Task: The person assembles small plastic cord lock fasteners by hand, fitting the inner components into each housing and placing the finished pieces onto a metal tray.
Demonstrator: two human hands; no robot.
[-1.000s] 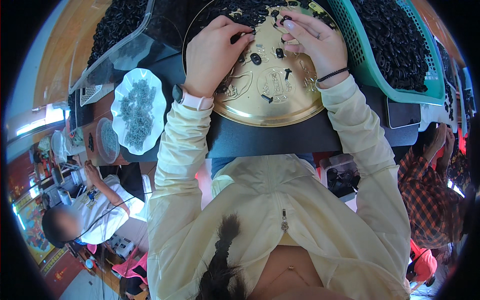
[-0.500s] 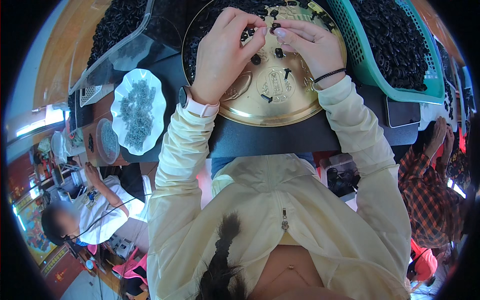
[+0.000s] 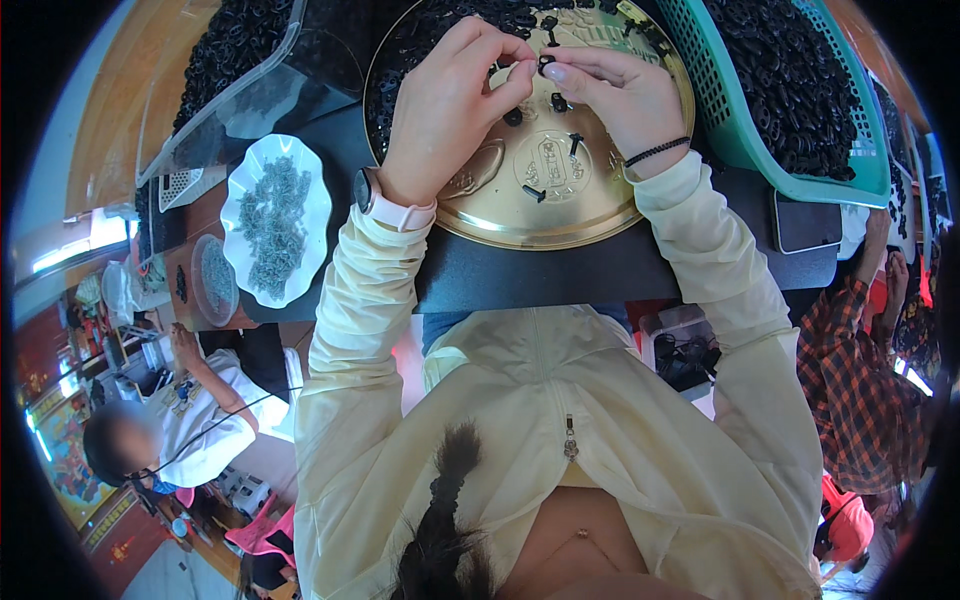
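Above a round gold tray [image 3: 600, 205], my two hands meet fingertip to fingertip. My right hand [image 3: 622, 98] pinches a small black plastic part [image 3: 546, 64] between thumb and forefinger. Close beside it, the thumb and forefinger of my left hand [image 3: 455, 110] are pressed together; what they hold is too small to make out. Loose on the tray under my hands lie a black piece [image 3: 559, 102], a pin-shaped black piece [image 3: 575, 144] and another short black piece [image 3: 534, 193]. More black parts crowd the tray's far left side.
To the right stands a green basket [image 3: 872, 190] heaped with black parts, a phone [image 3: 806, 222] beside it. A white scalloped dish [image 3: 312, 250] of small clear-looking pieces sits left, below a clear bin [image 3: 160, 165] of black parts. Other people sit at both sides.
My hands stay almost in place, with the black part turned slightly in my right fingertips. At the right, the co-worker's arm has shifted.
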